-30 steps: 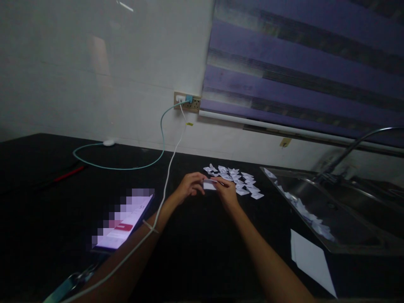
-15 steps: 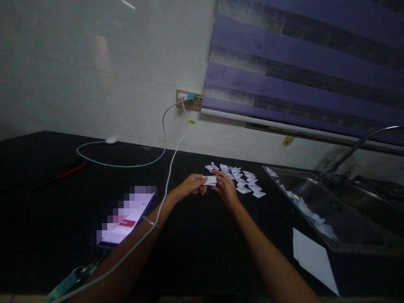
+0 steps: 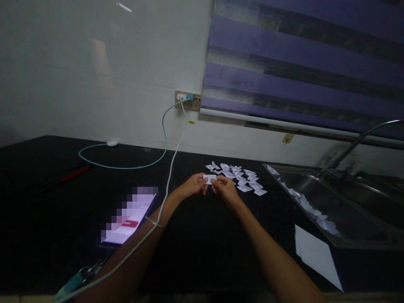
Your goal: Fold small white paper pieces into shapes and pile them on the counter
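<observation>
Over the black counter (image 3: pixel 195 248) my left hand (image 3: pixel 193 185) and my right hand (image 3: pixel 223 188) meet fingertip to fingertip. Both pinch a small white paper slip (image 3: pixel 209 179), one at each end. Just behind and right of the hands lies a cluster of several small folded white paper pieces (image 3: pixel 241 178). A white cable (image 3: pixel 164 198) crosses my left forearm.
A lit phone (image 3: pixel 129 215) lies left of my left arm. A steel sink (image 3: pixel 341 202) with more paper pieces along its rim is on the right, a faucet (image 3: pixel 360 141) above it. A white sheet (image 3: pixel 317 256) lies at the counter's front right. A teal cable (image 3: pixel 126 166) runs from the wall socket (image 3: pixel 187 100).
The paper slip looks smaller and narrower between my fingertips than one second ago. Both hands stay at the same spot and have closed in on the slip's ends.
</observation>
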The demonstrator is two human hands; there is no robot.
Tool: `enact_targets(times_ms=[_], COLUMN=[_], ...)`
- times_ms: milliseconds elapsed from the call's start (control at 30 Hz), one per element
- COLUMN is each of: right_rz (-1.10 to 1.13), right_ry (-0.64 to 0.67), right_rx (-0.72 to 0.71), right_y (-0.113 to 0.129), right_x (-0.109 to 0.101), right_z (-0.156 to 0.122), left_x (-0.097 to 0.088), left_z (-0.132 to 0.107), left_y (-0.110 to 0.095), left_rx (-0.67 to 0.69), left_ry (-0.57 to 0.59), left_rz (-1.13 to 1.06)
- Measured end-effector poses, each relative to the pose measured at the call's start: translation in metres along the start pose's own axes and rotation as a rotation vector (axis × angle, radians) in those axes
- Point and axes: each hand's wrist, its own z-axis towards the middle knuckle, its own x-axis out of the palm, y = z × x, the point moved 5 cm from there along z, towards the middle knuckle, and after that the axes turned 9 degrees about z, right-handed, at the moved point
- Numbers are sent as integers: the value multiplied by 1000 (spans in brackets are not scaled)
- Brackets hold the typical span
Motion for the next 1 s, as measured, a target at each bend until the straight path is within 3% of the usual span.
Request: enact_targets(times_ms=[233,433,700,1000], right_rz=[15,-7,-26,-211], right_ry=[15,60,122,68], right_rx=[-18,-8,5,-86], right_y=[1,9,6,12], right_x=[1,7,11,7], right_z=[-1,-6,-3,-3], left_x=[-2,-2,0,4], left_z=[-1,-2,-3,-11], left_y=[-1,4,-4,-19], left_rx=[35,-58,56,88], left_ry=[6,-14,-18,25], left_rz=[80,89,171,178])
